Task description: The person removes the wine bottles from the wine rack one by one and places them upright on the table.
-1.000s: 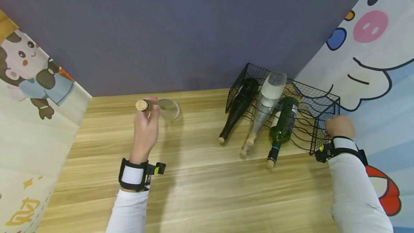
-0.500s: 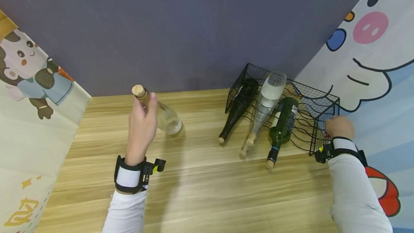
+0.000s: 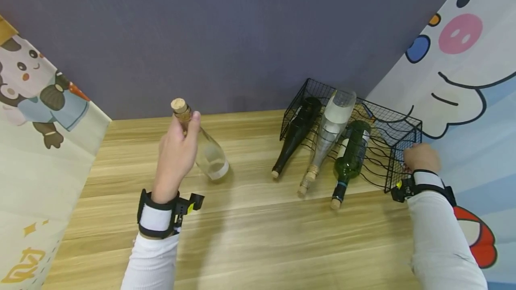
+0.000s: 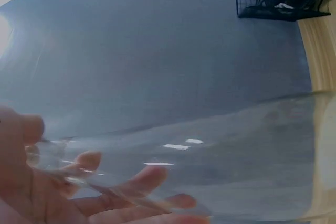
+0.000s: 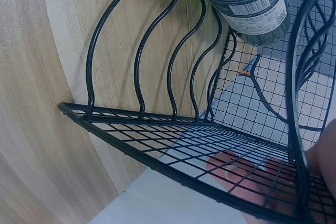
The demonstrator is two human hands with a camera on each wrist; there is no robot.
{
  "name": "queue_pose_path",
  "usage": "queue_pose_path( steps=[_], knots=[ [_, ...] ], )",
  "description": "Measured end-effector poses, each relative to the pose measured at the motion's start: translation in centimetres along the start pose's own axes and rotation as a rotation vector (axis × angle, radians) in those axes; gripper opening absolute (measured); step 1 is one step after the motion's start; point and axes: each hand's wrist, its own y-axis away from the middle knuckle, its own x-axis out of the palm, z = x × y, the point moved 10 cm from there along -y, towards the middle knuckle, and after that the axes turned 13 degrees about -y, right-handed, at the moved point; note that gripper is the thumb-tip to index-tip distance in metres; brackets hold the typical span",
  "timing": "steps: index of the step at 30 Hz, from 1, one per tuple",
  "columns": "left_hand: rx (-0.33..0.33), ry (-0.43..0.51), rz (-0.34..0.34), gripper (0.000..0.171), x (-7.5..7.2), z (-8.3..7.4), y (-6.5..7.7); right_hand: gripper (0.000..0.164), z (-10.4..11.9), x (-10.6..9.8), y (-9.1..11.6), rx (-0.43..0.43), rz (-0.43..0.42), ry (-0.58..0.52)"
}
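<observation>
My left hand grips a clear glass bottle by the neck, its cork showing above the fingers. The bottle slants, with its white-banded base lower right over the wooden tabletop; I cannot tell whether the base touches. Through the glass in the left wrist view, fingers show behind the bottle. At the right, my right hand holds the end panel of a black wire rack. In the right wrist view its fingers show behind the mesh.
Corked bottles lie in the rack, necks toward me: a black bottle, a clear white-labelled bottle and a green bottle. Another cork shows below the clear one. A grey panel stands behind the wooden table.
The clear bottle's base has swung toward me, and its corked top has gone up in the view. My left wrist has shifted slightly left. The right hand and the rack stay put.
</observation>
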Motion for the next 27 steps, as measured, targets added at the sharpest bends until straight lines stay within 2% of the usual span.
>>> queue_pose_path(
  steps=[7, 12, 20, 23, 25, 27],
  knots=[
    [0.031, -0.087, 0.078, 0.057, 0.8, -1.0, -0.1, 0.054, -0.1, 0.0, 0.0, 0.024, 0.005, -0.007],
    [0.043, -0.135, 0.062, 0.058, 1.0, -1.2, -0.1, 0.055, -0.2, 0.0, 0.0, 0.042, 0.008, 0.002],
    [0.109, -0.222, 0.034, 0.050, 1.8, -1.8, 0.1, 0.055, 0.0, 0.0, 0.6, 0.049, 0.001, -0.032],
    [0.120, -0.160, 0.013, 0.041, 2.2, -1.5, 0.0, 0.053, 0.2, 0.0, 0.8, 0.039, -0.013, -0.051],
    [0.133, -0.054, -0.002, 0.036, 3.0, -0.9, -0.2, 0.051, 0.2, 0.0, 0.8, 0.036, -0.016, -0.062],
    [0.166, 0.091, -0.043, 0.033, 3.9, -0.3, -0.3, 0.050, 0.2, -0.1, 0.7, 0.033, -0.019, -0.071]
  ],
)
